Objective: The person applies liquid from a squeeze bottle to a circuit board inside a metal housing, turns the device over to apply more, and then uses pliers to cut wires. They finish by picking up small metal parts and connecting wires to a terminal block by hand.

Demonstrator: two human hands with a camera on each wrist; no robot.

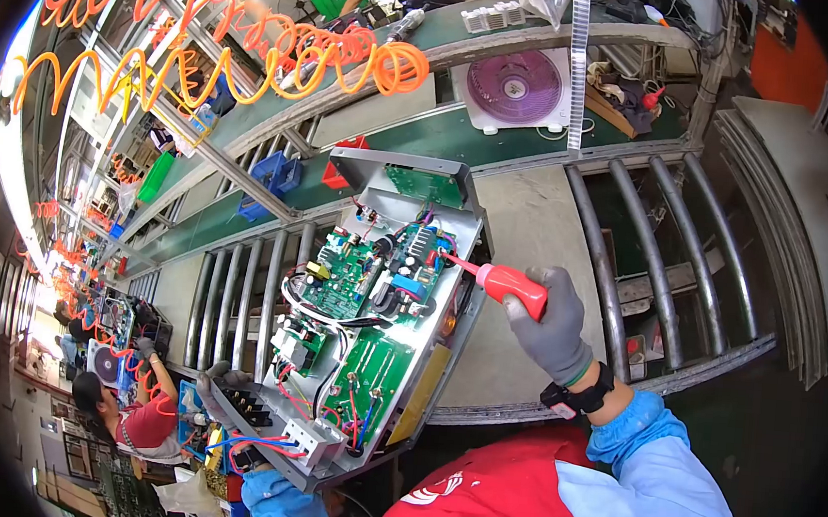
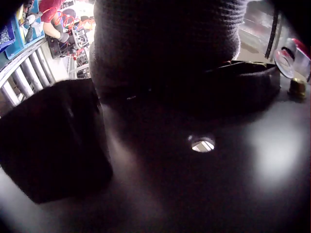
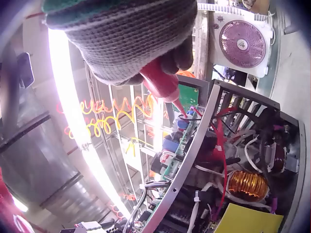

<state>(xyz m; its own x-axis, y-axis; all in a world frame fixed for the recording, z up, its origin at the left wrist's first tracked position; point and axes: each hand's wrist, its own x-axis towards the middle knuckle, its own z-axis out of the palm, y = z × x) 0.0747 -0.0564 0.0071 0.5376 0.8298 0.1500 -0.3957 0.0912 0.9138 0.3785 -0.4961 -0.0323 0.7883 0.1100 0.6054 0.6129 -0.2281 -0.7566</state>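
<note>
A metal chassis (image 1: 426, 352) lies tilted on the roller line, its green circuit boards (image 1: 371, 372) and wiring exposed. My gloved right hand (image 1: 560, 323) grips a red squeeze bottle (image 1: 514, 288) with a long thin nozzle. The nozzle tip reaches down to the parts at the board's upper right edge, beside the chassis wall; the right wrist view has it near a blue component (image 3: 182, 123). At the chassis's near left corner, my gloved left hand (image 1: 220, 379) holds the dark end panel (image 1: 252, 406). In the left wrist view that glove (image 2: 165, 43) is dark, its fingertips hidden behind the panel.
Metal rollers (image 1: 633, 256) flank the chassis on both sides. A white box fan (image 1: 515, 87) stands beyond it, with red (image 1: 343, 167) and blue bins (image 1: 275, 175) nearby. Orange coiled hoses (image 1: 390, 67) hang at upper left. Another person (image 1: 143, 422) works farther down the line.
</note>
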